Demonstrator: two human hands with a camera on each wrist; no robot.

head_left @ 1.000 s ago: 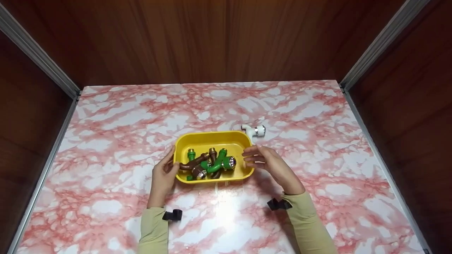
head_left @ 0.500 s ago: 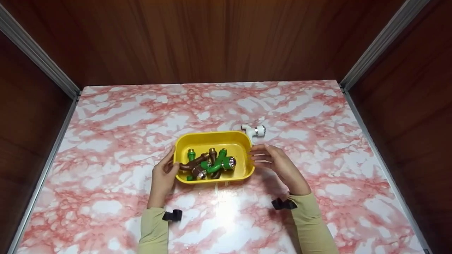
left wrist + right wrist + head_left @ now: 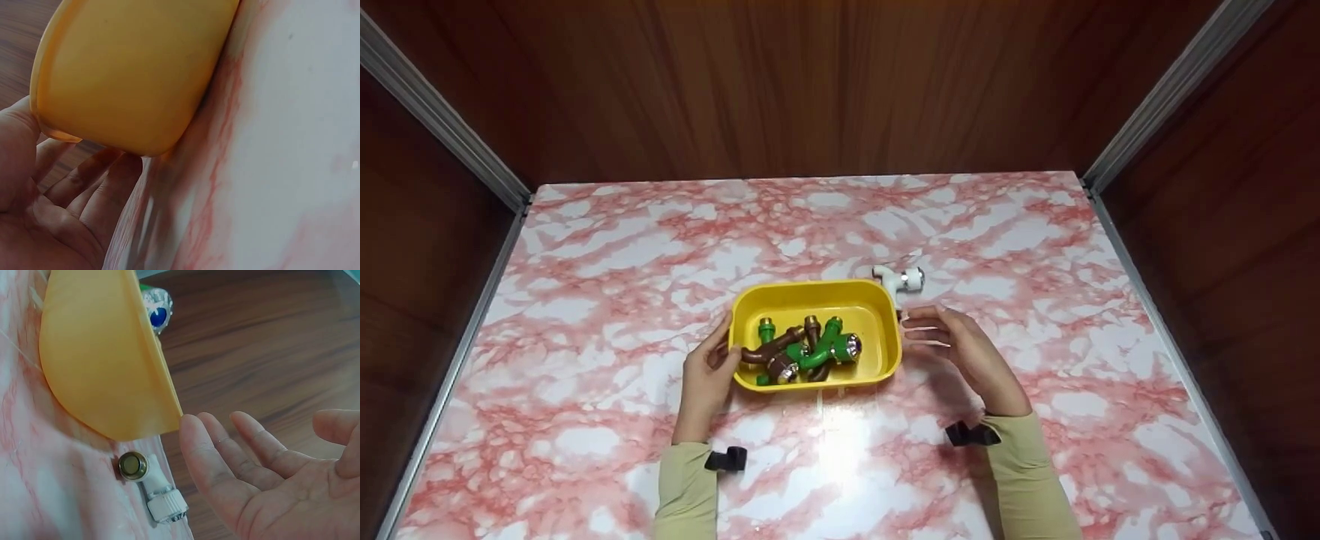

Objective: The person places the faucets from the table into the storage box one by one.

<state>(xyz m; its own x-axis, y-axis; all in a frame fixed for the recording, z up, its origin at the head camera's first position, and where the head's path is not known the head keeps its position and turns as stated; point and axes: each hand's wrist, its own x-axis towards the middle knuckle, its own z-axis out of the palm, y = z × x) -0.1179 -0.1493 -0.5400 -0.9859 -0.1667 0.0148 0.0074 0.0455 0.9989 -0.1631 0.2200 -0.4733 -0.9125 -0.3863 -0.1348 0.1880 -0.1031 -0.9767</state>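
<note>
A yellow plastic tub (image 3: 825, 295) stands on the table, holding several green and brown water taps. One brown tap (image 3: 769, 351) lies across the left part of the pile, a green tap (image 3: 819, 358) to its right. My left hand (image 3: 709, 371) grips the tub's left rim; the left wrist view shows the thumb at the rim and fingers against the outer wall (image 3: 129, 73). Just outside the tub's right end is my right hand (image 3: 964, 349), fingers extended and holding nothing. A white tap (image 3: 891, 280) lies behind the tub's far right corner, partly hidden in the head view.
The table (image 3: 622, 247) has a pink and white marbled top. Dark wood panels (image 3: 810, 90) rise at the back and both sides, with grey metal strips (image 3: 1177, 97) along the corners. Black straps (image 3: 727, 459) sit at the sleeves.
My right hand has drawn back to the right, from fingers over the tub's right rim to outside it. The left hand, tub and taps stay in place.
</note>
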